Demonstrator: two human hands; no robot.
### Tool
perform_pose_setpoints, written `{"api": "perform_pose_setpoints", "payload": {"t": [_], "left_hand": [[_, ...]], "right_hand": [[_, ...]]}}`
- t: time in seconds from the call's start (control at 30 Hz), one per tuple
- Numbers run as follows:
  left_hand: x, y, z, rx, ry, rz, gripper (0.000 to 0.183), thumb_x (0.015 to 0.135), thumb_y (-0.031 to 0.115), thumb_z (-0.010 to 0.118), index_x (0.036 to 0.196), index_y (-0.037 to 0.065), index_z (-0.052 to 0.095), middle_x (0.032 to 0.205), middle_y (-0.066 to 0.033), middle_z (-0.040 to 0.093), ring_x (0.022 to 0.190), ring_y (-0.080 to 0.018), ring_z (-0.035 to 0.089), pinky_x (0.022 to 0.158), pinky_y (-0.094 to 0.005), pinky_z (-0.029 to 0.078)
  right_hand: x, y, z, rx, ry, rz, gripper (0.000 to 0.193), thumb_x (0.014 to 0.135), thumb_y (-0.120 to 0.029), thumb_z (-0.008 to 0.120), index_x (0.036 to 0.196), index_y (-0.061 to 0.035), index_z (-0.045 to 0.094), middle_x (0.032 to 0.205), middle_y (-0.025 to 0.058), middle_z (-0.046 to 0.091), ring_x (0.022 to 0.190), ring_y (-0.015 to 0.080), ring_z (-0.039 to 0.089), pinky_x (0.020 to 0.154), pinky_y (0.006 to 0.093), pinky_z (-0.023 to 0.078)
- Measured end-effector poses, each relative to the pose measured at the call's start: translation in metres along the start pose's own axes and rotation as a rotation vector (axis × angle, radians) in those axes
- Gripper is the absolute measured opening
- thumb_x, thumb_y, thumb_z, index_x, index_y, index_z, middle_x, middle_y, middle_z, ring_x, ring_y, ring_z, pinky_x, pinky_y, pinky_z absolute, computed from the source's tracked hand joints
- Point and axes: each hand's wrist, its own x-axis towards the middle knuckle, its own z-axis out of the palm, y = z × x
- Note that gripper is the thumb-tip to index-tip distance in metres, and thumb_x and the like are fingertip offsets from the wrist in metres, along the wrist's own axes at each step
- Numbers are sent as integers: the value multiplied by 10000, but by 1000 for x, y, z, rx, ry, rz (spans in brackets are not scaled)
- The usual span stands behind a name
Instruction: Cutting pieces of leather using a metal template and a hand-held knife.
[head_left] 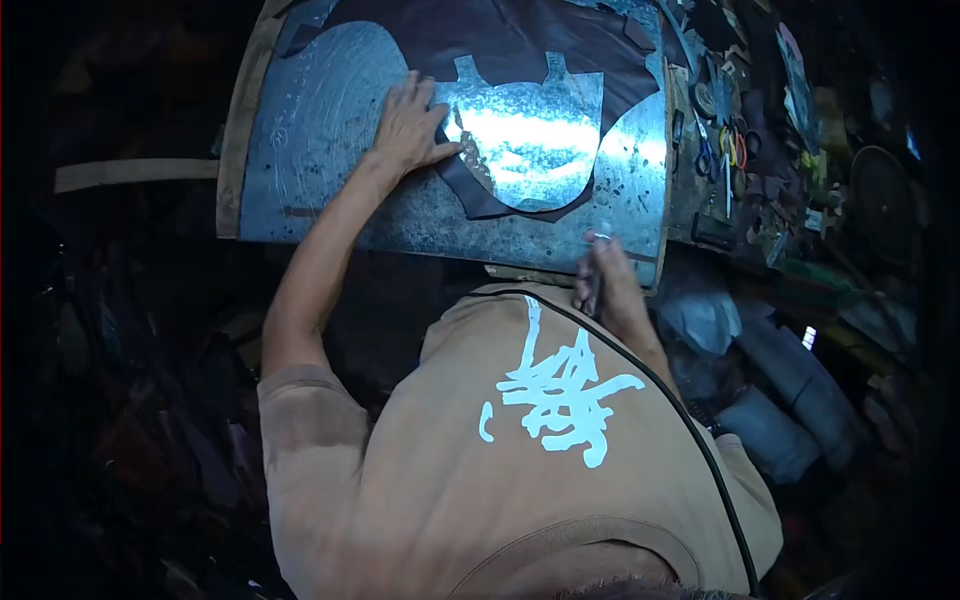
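A shiny metal template (545,165) with two tabs on its far edge lies on dark brown leather (470,25). The leather shows past the template's near and left edges. My left hand (408,125) rests with fingers spread at the template's left side, its thumb reaching onto the edge. Close to the board's near edge, right of the template, my right hand (615,285) is closed around a slim dark-handled tool (594,292). A pale, blurred end sticks out ahead of the fingers; its exact kind cannot be made out.
Beneath the leather is a metal-covered board (325,130) with wooden edges. To its right, a cluttered bench holds scissors (703,150), a tape roll (703,98) and a dark box (712,232). A wooden strip (135,174) juts out left. A black cable (690,420) crosses my shirt.
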Motion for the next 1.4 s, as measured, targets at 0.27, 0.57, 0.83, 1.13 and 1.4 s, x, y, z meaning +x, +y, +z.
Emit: {"api": "perform_pose_setpoints", "payload": {"t": [0.27, 0.57, 0.83, 1.13, 1.4], "left_hand": [[79, -8, -50, -496, -481, 63, 574, 781, 577, 663, 1063, 81, 724, 1167, -191, 664, 1102, -380, 624, 949, -516, 473], [145, -2, -22, -640, -439, 7, 524, 789, 533, 668, 1043, 79, 727, 1099, -180, 695, 1071, -367, 642, 916, -505, 494], [144, -18, -16, -543, -433, 95, 512, 794, 518, 669, 1062, 85, 721, 1098, -178, 696, 1071, -366, 642, 915, -505, 495], [156, -14, -7, -420, -456, 173, 500, 799, 501, 671, 1083, 91, 714, 1097, -176, 696, 1071, -365, 642, 913, -505, 497], [152, -29, -4, -299, -467, 222, 491, 804, 486, 672, 1101, 97, 708, 1095, -174, 697, 1071, -363, 642, 911, -505, 498]], "right_hand": [[77, -29, 129, -1435, -156, -782, 448, 926, -146, 567, 1349, -25, 484, 1002, 236, 636, 877, 400, 626, 795, 463, 494], [216, -53, 204, -1636, 140, -961, 334, 904, -200, 538, 1206, -92, 632, 997, 229, 685, 926, 420, 653, 833, 490, 510], [234, -44, 211, -1727, 253, -976, 306, 898, -208, 536, 1171, -122, 644, 924, 238, 683, 883, 423, 665, 798, 511, 524], [235, -40, 214, -1724, 296, -1042, 306, 887, -188, 548, 1173, -124, 639, 897, 248, 676, 858, 429, 665, 770, 514, 534], [220, -42, 208, -1719, 267, -959, 279, 887, -176, 549, 1132, -106, 661, 932, 240, 680, 872, 419, 665, 775, 509, 525]]}}
